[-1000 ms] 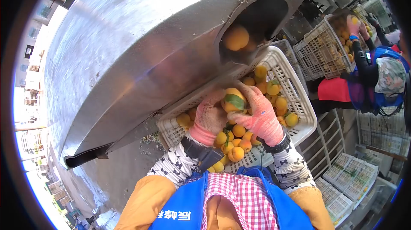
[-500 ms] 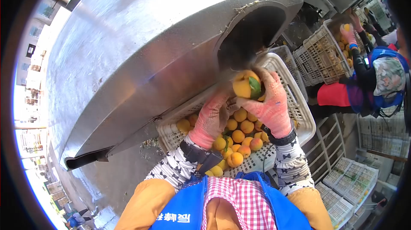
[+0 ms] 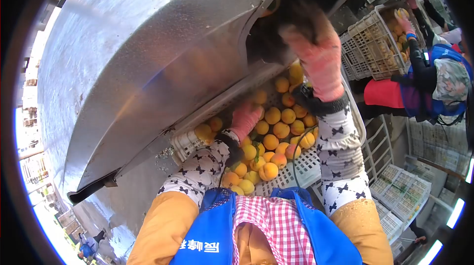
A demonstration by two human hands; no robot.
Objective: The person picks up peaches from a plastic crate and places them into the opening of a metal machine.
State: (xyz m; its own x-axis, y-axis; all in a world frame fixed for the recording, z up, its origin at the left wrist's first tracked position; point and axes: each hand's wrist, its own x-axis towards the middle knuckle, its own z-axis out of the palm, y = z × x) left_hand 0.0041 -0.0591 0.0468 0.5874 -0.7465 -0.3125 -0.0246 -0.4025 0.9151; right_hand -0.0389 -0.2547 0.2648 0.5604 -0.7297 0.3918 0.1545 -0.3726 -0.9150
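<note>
My right hand (image 3: 318, 57), in a pink knit glove, is raised at the dark round opening (image 3: 269, 33) in the metal machine. Its fingers are smeared by motion against the dark. Lower down, my left hand (image 3: 247, 119), gloved alike, reaches into a white slotted crate (image 3: 308, 166) of yellow-orange peaches (image 3: 270, 141). A blurred peach (image 3: 259, 97) lies right by its fingertips, which are partly hidden. More peaches lie on both sides of this hand, some with a green leaf among them.
The big curved metal housing (image 3: 163, 62) fills the upper left and overhangs the crate. On the right, a co-worker's pink-gloved hand (image 3: 405, 22) holds a peach over another crate (image 3: 368, 50). White crates (image 3: 400, 186) stand at lower right, beside a metal rack (image 3: 377, 141).
My hands have parted: the right moved up to the opening, the left down into the peaches. The leafed peach that was between them is out of sight. My view has shifted slightly.
</note>
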